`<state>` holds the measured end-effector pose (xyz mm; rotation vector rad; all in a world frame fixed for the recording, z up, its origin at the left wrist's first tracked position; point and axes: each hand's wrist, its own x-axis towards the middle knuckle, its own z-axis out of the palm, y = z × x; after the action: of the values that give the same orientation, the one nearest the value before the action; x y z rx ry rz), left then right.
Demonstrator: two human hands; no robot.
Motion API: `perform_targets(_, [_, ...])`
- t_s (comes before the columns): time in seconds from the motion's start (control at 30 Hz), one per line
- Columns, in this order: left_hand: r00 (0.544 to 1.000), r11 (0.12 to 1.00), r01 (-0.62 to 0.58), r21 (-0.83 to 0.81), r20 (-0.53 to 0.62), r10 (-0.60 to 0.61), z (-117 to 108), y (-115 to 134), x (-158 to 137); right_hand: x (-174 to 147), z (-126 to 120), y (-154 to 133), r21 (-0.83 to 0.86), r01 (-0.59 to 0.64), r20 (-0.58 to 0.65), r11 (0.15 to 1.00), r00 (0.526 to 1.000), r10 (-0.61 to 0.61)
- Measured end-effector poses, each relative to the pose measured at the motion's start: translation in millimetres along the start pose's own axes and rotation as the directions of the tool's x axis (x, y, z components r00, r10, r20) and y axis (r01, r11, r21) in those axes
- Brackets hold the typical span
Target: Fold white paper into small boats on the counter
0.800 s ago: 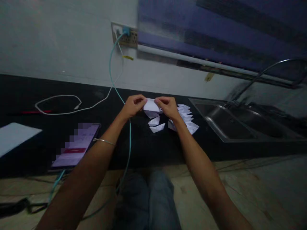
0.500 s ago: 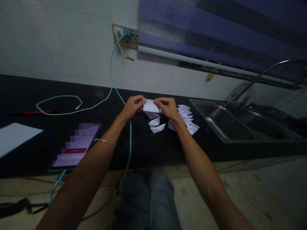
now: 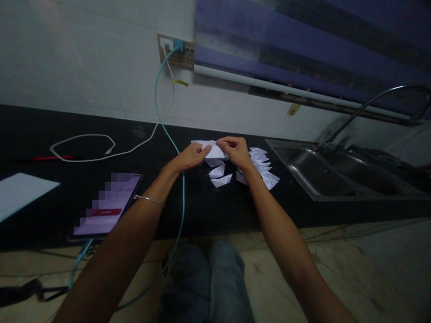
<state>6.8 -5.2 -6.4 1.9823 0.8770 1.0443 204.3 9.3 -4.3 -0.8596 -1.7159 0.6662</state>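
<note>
A partly folded piece of white paper point(image 3: 215, 151) is held up between my two hands above the dark counter. My left hand point(image 3: 193, 155) pinches its left part, the thumb lying across the front. At the right end, my right hand point(image 3: 235, 149) grips the paper between thumb and fingers. Just below lie small folded paper boats point(image 3: 221, 180), one partly hidden behind the held paper. More paper boats point(image 3: 264, 166) sit in an overlapping row to the right, partly covered by my right hand and forearm.
A steel double sink point(image 3: 316, 179) with a curved faucet point(image 3: 367, 105) is at the right. On the left are a phone point(image 3: 107, 211), white sheets point(image 3: 23, 193), a red pen point(image 3: 50, 158) and a white cable point(image 3: 134, 146). A teal cable point(image 3: 183, 202) crosses the counter under my left wrist.
My left hand has shifted slightly and turned so its thumb lies over the paper's front. A paper flap now shows out to the left. My right hand stays in place.
</note>
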Motion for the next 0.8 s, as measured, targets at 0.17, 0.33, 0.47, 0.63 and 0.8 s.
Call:
perform_targets(0.17, [1.0,0.995,0.006,-0.096,-0.019,-0.008,8,-1,0,-1,2,-4,0.155,-0.093,-0.023,0.984,0.995,0.097])
perform_targets(0.33, [0.994,0.971,0.013,-0.24,-0.104,-0.04,15,-2,6,-3,-1,-6,0.275,-0.194,0.107,0.942,0.979,0.171])
perform_targets(0.47, [0.991,0.966,-0.023,-0.259,-0.13,-0.011,3,1,5,-2,-7,-2,0.146,-0.158,0.168,0.977,0.977,0.133])
perform_targets(0.63, [0.995,0.947,0.024,-0.32,-0.089,-0.055,-14,5,1,-2,-8,-1,0.057,-0.055,0.291,0.997,0.956,0.037])
perform_targets(0.8, [0.992,0.936,0.068,-0.346,-0.077,-0.101,-13,4,1,-3,-4,-6,0.054,-0.058,0.265,0.997,0.963,0.042])
